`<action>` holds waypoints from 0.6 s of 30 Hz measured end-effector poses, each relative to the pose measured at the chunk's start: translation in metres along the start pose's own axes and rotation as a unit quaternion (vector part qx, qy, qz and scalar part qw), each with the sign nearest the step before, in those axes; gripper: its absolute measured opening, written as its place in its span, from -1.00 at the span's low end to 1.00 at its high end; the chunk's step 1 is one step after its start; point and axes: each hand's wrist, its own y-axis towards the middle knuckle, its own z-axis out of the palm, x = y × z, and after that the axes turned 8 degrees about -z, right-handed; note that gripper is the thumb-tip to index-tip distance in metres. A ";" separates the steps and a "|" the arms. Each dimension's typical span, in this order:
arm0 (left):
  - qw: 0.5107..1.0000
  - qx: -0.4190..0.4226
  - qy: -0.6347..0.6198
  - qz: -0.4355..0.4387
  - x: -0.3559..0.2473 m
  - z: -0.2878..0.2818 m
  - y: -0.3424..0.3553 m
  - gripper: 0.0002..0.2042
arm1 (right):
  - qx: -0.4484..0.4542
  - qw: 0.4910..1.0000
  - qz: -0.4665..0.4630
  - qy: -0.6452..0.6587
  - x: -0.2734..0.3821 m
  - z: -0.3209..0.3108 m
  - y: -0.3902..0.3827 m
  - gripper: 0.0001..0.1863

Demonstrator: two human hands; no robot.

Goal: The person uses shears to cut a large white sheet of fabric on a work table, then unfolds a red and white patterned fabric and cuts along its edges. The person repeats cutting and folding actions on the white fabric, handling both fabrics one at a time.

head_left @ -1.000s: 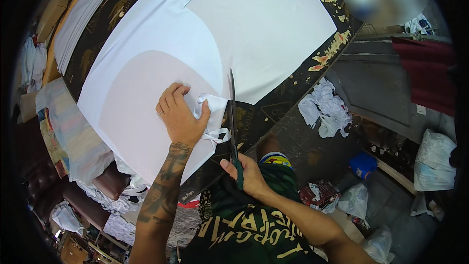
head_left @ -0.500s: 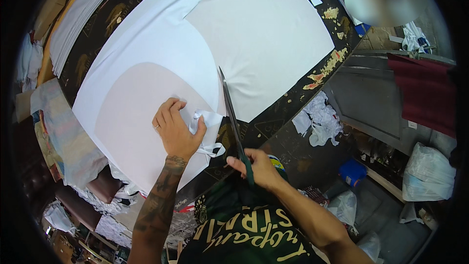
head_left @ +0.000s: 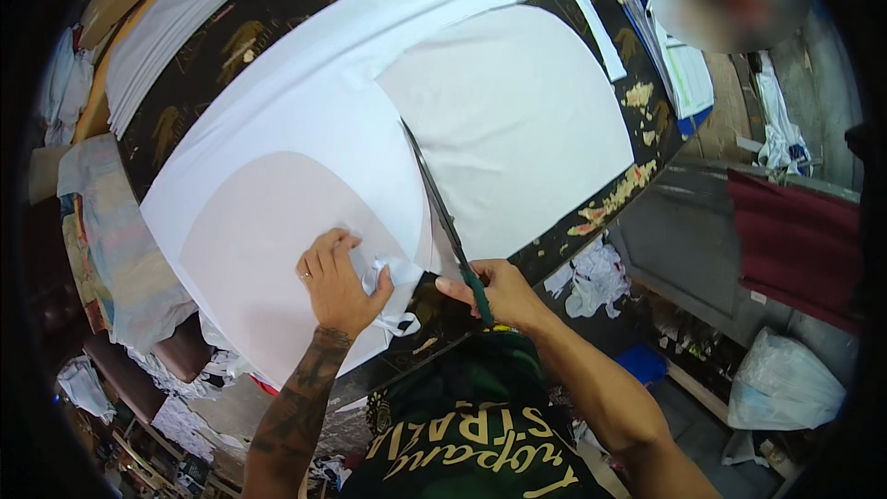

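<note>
My right hand (head_left: pixel 506 298) grips the green handles of long scissors (head_left: pixel 438 203). Their dark blades point away from me and lie along the curved edge between a white cloth (head_left: pixel 323 111) and an off-white rounded panel (head_left: pixel 527 139) on the right. The blades look nearly closed. On the left, my left hand (head_left: pixel 344 286) rests on a pale pinkish rounded panel (head_left: pixel 254 240), which lies over the white cloth. Its fingers are bent and its thumb stands apart. A curled white cloth strip (head_left: pixel 399 323) lies beside that thumb, partly hidden under the hand.
The dark patterned table (head_left: pixel 222 65) has worn patches along its right edge. A stack of white cloth (head_left: pixel 166 42) lies at the far left. White scraps (head_left: pixel 596 277) are below the right edge, near a maroon cloth (head_left: pixel 795 249). A blurred round patch covers the upper right.
The scissors have moved deeper along the cloth edge, with my right hand closer to the panels. The whole view has shifted, so the table sits lower. My left hand stays on the pinkish panel.
</note>
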 end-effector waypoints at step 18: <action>0.999 0.023 -0.032 -0.007 0.002 -0.011 0.001 -0.35 | -0.017 0.994 -0.035 -0.104 0.082 -0.057 0.070 -0.28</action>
